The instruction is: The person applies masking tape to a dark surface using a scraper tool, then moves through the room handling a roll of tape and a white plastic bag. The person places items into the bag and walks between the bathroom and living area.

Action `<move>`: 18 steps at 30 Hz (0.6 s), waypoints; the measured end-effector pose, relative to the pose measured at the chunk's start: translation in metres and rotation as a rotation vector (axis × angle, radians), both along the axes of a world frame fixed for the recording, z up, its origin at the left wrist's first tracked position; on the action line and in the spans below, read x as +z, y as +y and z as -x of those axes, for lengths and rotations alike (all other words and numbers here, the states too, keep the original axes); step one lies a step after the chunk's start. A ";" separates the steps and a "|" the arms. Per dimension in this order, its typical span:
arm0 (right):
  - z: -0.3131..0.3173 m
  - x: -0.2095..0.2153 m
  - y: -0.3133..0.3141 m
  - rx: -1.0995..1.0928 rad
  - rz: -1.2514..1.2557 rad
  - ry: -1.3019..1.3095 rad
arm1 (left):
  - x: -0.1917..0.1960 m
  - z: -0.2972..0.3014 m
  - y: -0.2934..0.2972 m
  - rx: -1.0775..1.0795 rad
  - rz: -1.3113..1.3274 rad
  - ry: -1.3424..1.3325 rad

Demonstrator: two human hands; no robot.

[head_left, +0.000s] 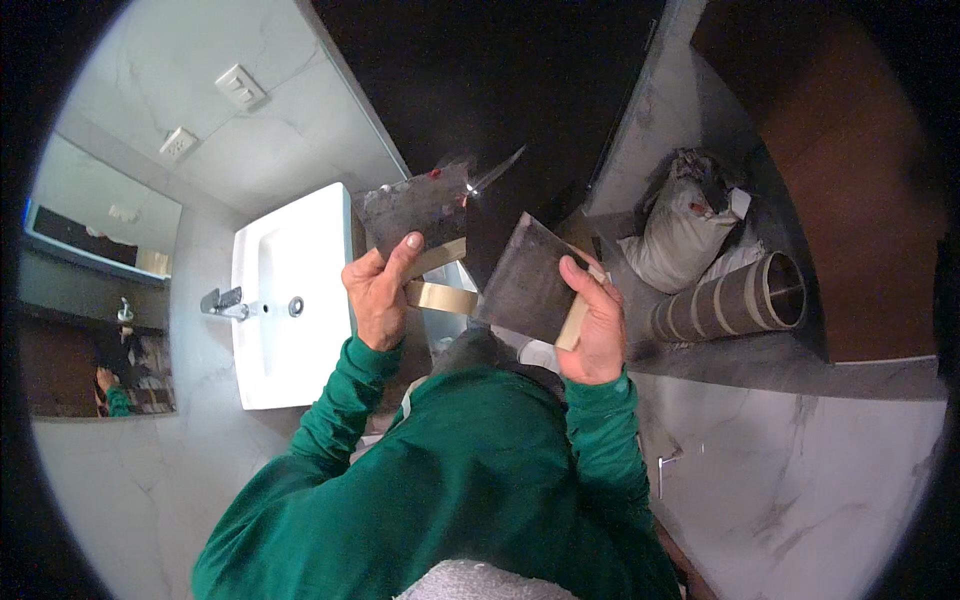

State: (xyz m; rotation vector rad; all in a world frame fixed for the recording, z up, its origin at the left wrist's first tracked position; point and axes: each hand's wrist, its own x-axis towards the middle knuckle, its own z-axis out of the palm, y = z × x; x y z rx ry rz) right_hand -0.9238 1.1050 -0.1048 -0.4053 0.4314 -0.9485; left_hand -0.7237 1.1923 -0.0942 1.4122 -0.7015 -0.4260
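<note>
The left hand (378, 292) is gripping a stained scraper (415, 208) and a tape roll (440, 296) near the sink (290, 290); the right hand (597, 318) is clasping another scraper (530, 280). Blades look thin, stiff, sharp-edged; best held by the handles.

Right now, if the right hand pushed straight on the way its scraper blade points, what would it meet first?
Probably the roll of tape held in the left hand. The right hand aims its scraper up and leftward at it, though depth is unclear.

White sink (270, 330); sack (680, 235); rolled mat (730, 300)
</note>
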 end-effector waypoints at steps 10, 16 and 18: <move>-0.038 0.016 0.011 -0.090 -0.019 0.130 | 0.000 0.005 -0.005 -0.003 0.172 0.135; -0.051 0.011 0.006 -0.107 0.012 0.115 | 0.004 0.007 -0.003 -0.021 0.123 0.084; -0.054 0.010 0.005 -0.105 -0.012 0.117 | 0.002 0.006 -0.005 -0.031 0.142 0.041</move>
